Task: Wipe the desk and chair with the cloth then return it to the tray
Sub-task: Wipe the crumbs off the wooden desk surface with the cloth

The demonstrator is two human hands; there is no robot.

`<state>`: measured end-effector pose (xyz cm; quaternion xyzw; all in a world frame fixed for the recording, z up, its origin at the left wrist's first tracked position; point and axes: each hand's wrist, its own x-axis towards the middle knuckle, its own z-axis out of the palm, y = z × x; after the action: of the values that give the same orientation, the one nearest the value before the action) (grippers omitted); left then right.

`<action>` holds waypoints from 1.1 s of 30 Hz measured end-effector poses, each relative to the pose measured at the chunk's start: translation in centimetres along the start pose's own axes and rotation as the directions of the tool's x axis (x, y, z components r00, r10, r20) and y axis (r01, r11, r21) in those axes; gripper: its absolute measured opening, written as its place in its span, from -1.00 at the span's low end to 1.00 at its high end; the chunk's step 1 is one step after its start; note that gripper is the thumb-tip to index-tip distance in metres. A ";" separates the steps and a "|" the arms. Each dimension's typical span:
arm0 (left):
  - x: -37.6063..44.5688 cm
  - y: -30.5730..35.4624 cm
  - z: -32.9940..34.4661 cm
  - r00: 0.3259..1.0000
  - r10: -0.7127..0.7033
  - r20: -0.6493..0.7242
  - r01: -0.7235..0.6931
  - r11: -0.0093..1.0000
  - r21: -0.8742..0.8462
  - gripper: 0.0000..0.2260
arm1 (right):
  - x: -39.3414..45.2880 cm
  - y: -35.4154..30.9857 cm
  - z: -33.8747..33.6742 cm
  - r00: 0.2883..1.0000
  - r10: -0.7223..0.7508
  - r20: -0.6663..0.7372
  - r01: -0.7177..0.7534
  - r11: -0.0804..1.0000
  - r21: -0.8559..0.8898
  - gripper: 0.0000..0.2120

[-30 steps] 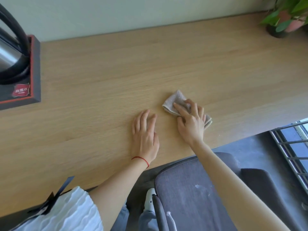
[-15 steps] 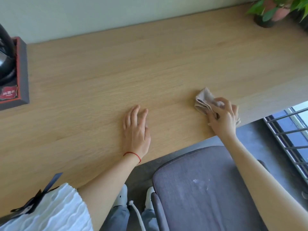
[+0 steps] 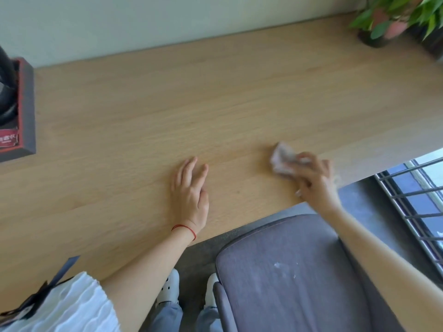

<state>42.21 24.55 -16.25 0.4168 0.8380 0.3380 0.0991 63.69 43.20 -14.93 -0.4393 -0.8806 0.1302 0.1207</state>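
While the right hand presses a small folded grey cloth against a long light-wood desk, the left hand lies flat on the wood nearby, fingers stretched out and slightly spread, holding nothing. A thin red string circles the left wrist. The right hand's fingers curl down over the cloth, pinning it to the surface near the desk's front edge, towards the right end; both the hand and the cloth look blurred, so the exact grip is hard to make out.

Below the desk edge sits a grey upholstered chair, its seat marked with pale specks. At the far left of the desk stands a dark tray with a red rim, carrying a round black object only partly in view. A potted plant occupies the far right corner by the wall.

Judging from this, the desk-wiping step is under way, and the chair has not been wiped. The next move probably calls for carrying the stroke across the rest of the desktop with steady downward pressure, then lowering the cloth to the chair seat.
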 end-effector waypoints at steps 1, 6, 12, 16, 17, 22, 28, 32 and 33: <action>0.1 0.1 0.0 1.000 -0.006 -0.002 0.006 1.000 0.000 -0.49 | 1.6 0.8 -0.1 0.983 0.176 -0.057 -0.177 0.984 -0.016 -0.65; -0.1 0.3 -0.8 0.998 -0.027 0.050 0.030 0.998 -0.063 -0.52 | 4.2 -6.9 2.6 0.974 0.203 -0.102 -0.199 0.979 0.045 -0.67; -0.7 -2.3 -3.2 0.993 -0.059 0.098 0.031 0.963 0.266 -0.57 | -4.8 -11.9 3.8 0.929 -0.350 0.116 0.332 0.931 0.150 -0.68; -1.6 -3.7 -3.1 0.984 0.007 0.177 -0.078 0.914 0.398 -0.52 | -3.0 -6.0 1.8 0.907 -0.406 0.113 0.401 0.914 0.066 -0.63; -1.7 -3.9 -2.9 0.985 0.020 0.169 -0.089 0.907 0.412 -0.51 | -1.5 -4.9 1.5 0.952 -0.295 0.082 0.293 0.956 0.030 -0.62; -1.6 -4.0 -2.6 0.990 0.024 0.142 -0.082 0.906 0.416 -0.49 | 4.0 -7.2 2.8 0.979 0.192 -0.064 -0.191 0.981 0.023 -0.76; -1.8 -3.5 -3.3 0.988 0.010 0.155 -0.072 0.916 0.394 -0.49 | -3.4 -11.3 3.9 0.900 -0.412 0.140 0.403 0.911 0.086 -0.71; -1.7 -3.3 -3.2 0.989 0.006 0.144 -0.061 0.921 0.384 -0.50 | -1.6 -4.2 0.6 0.880 -0.452 0.148 0.463 0.885 -0.055 -0.71; -1.6 -3.3 -3.1 0.990 0.006 0.143 -0.062 0.920 0.388 -0.50 | 0.1 -2.5 0.0 0.949 -0.308 0.071 0.313 0.946 -0.087 -0.68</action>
<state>39.75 20.39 -16.24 0.4652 0.8722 0.1357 0.0664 61.77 41.80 -14.06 -0.2967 -0.9471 0.0788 0.0932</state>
